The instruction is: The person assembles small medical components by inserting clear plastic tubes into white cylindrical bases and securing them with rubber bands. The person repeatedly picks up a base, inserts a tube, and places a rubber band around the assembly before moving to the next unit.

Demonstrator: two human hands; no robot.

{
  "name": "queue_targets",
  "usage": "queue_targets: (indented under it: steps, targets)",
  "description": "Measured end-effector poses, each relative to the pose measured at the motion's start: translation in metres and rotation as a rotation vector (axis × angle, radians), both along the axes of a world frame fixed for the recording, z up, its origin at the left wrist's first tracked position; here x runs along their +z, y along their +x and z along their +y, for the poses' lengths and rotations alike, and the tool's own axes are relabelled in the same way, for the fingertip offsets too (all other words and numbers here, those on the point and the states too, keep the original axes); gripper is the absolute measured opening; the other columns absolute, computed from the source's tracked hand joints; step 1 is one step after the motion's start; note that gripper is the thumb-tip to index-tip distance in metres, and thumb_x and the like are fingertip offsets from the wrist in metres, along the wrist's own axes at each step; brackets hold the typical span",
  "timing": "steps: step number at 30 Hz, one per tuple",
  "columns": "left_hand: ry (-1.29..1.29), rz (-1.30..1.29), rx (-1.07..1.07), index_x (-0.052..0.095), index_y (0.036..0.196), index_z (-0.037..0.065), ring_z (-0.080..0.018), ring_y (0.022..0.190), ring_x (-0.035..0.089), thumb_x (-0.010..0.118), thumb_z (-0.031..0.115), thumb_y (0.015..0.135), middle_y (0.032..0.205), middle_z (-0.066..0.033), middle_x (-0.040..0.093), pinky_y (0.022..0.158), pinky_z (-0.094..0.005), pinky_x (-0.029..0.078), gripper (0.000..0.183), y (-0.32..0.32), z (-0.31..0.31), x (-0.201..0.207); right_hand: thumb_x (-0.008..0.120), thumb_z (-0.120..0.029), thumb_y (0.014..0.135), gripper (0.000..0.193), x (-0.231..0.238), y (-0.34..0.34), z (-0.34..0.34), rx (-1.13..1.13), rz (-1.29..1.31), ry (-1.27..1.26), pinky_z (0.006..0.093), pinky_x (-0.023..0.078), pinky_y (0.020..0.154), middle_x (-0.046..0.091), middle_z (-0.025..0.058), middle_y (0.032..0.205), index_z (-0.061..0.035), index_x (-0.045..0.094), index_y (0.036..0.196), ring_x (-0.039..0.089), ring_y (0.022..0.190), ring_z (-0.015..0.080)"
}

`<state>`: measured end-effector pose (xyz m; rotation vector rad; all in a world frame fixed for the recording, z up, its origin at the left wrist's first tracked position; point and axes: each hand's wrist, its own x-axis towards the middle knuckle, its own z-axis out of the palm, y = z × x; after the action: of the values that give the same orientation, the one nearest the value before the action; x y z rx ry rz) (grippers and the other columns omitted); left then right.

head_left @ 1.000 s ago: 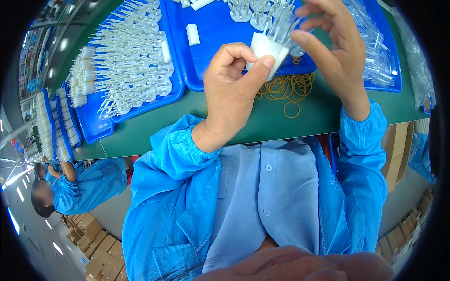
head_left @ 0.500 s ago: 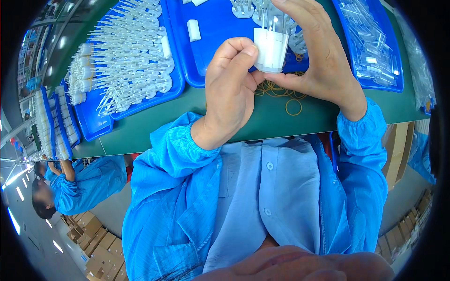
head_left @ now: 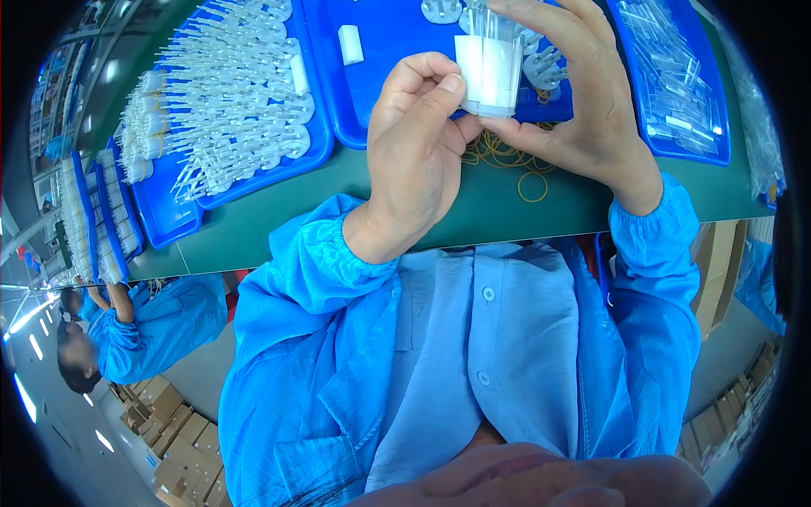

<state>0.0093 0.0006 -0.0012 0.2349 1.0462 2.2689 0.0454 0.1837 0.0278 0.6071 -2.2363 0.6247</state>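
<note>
Between my two hands is a white and clear plastic assembly (head_left: 488, 78), held upright over the front edge of the middle blue tray (head_left: 389, 38). Thin prongs show through its clear upper part, and a white sheet or block wraps its lower half. My left hand (head_left: 416, 156) pinches its left side between thumb and bent fingers. My right hand (head_left: 598, 114) curves around the other side, thumb at the bottom edge and fingers near the top. Below it, yellow rubber bands (head_left: 532, 187) lie loose on the green table (head_left: 338, 190). White pronged discs (head_left: 545, 68) sit behind my right fingers.
At left, a blue tray (head_left: 317, 156) is heaped with white pronged pieces (head_left: 241, 97). A small white block (head_left: 350, 45) lies in the middle tray. At right, another blue tray (head_left: 721, 148) holds clear plastic strips (head_left: 676, 76). A co-worker (head_left: 160, 325) in blue works farther left.
Both hands have risen slightly with the assembly, farther over the tray. My right index finger has shifted a little at its top. More of the pronged discs and rubber bands shows.
</note>
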Motion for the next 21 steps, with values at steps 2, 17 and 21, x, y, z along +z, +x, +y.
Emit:
queue_targets:
  steps: [2,17,21]
  targets:
    - [0.009,-0.006,0.015,0.049,0.110,-0.001,-0.0370,0.101,0.063,0.042,0.014,0.098,0.110,-0.0207,0.060,0.092,-0.0481,0.051,0.020,0.001,0.000,0.001,0.085,-0.018,0.062,0.069,-0.011,-0.004,0.015,-0.043,0.079,0.198,0.0474,0.040,0.099,0.061,0.0161,0.112,-0.0018,0.051,0.120,0.051,0.115,0.0399]
    - [-0.004,0.078,0.106,0.049,0.104,0.002,-0.0117,0.092,0.058,0.062,-0.001,0.089,0.099,-0.0075,0.058,0.081,-0.0252,0.048,0.020,0.001,0.004,0.002,0.082,-0.016,0.062,0.064,0.017,0.006,-0.009,-0.170,-0.075,0.169,0.0421,0.045,0.080,0.052,0.0187,0.104,0.0031,0.053,0.116,0.054,0.092,0.0352]
    - [-0.013,0.084,0.087,0.050,0.104,0.002,-0.0113,0.090,0.057,0.062,0.000,0.089,0.098,-0.0073,0.058,0.080,-0.0250,0.047,0.019,0.003,0.005,0.001,0.082,-0.012,0.059,0.062,0.004,0.001,-0.009,-0.167,-0.040,0.069,0.0415,0.045,0.079,0.052,0.0187,0.102,0.0021,0.054,0.112,0.054,0.091,0.0353]
